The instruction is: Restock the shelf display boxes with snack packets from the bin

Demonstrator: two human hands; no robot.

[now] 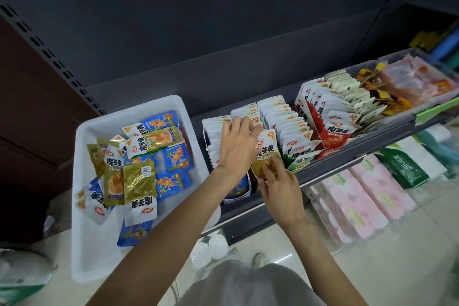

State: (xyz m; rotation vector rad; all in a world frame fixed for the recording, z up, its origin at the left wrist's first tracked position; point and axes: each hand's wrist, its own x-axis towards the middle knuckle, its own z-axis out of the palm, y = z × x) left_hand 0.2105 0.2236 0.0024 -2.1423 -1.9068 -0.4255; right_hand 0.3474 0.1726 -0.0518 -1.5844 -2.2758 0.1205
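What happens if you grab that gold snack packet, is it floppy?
Probably a bit floppy: the gold snack packet is a thin, flat pouch that the right hand pinches by its bottom edge. It looks light. Its shiny foil may be slippery.

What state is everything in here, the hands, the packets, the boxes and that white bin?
Left hand: fingers resting on the upright packets, parting them.
Right hand: pinching a gold packet.
Gold packet: upright, at the row's front.
Blue display box: packets standing upright.
Red display box: full, packets upright.
White bin: holds loose gold and blue packets.
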